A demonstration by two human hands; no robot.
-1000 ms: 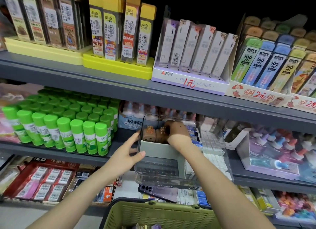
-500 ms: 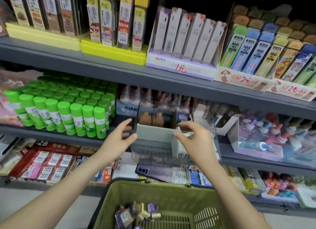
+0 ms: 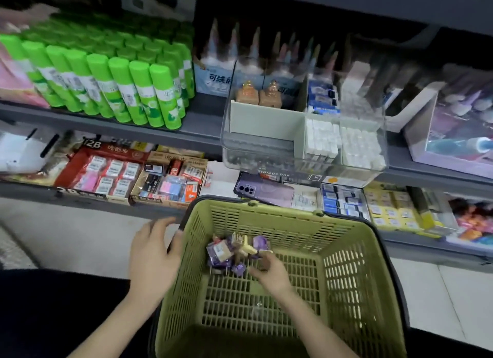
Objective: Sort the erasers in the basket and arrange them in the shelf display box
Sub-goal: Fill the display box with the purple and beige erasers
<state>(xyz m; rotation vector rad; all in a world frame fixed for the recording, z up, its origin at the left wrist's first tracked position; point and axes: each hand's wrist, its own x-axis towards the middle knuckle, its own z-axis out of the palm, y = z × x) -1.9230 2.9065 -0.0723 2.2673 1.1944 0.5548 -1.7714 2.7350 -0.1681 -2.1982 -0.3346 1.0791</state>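
L hand (image 3: pixel 154 255) open at basket (image 3: pixel 282 213) rim; R hand (image 3: pixel 270 273) inside, curled round an eraser (image 3: pixel 263 261), brown maybe

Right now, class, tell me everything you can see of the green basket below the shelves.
The basket is olive-green, seemingly plastic, rectangular, with slotted walls and floor and a solid rim. It sits upright before the lower shelf, open top toward the camera. A small pile of wrapped erasers lies near its far end. The right hand reaches into that pile; whether it grips one is unclear. The left hand is open at the left rim.
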